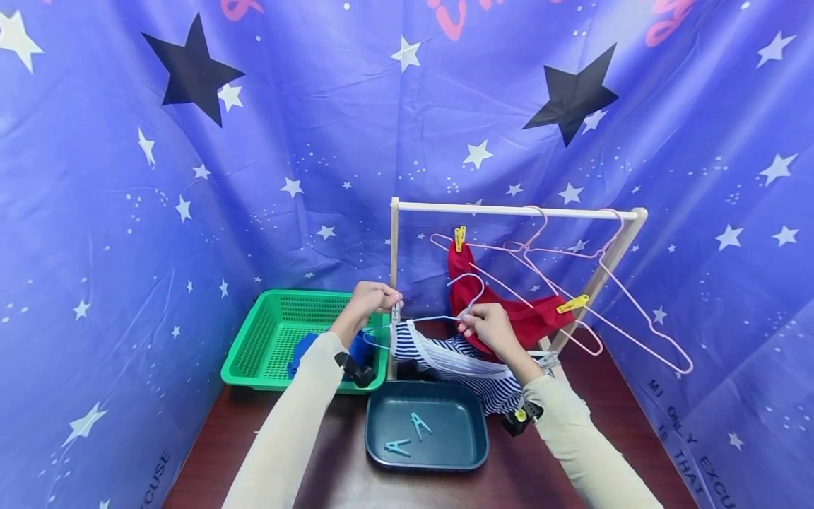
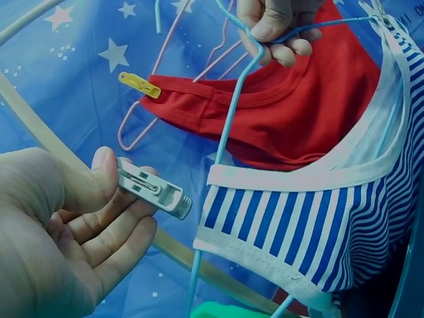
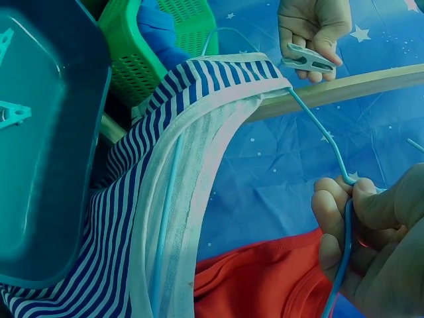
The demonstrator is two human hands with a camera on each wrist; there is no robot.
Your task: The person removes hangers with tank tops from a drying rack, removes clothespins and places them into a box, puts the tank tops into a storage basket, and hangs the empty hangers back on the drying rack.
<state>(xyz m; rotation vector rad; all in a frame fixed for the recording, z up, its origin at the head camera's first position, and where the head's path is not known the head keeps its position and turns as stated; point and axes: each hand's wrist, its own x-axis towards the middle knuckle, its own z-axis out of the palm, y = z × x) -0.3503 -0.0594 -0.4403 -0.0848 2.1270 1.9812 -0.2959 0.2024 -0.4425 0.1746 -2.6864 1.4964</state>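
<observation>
My left hand (image 1: 372, 300) pinches a pale grey clothespin (image 2: 154, 190) between thumb and fingers. The clothespin's tip is close beside the near corner of the blue-and-white striped underpants (image 2: 285, 225). These hang on a light blue hanger (image 3: 321, 136), its wire running through them. My right hand (image 3: 381, 238) grips that hanger by the base of its hook. Another pale clothespin (image 1: 548, 362) sits at the far end of the striped underpants. Behind them, a red garment (image 2: 265, 106) hangs from a pink hanger, clipped with a yellow clothespin (image 1: 460, 239) and a second yellow clothespin (image 1: 574, 304).
A wooden rack (image 1: 496, 208) bears pink hangers (image 1: 636, 307) on its right half. At the left is a green basket (image 1: 244, 353) with blue cloth (image 1: 308, 348). In front stands a dark tray (image 1: 448, 459) with two light blue clothespins (image 1: 420, 425).
</observation>
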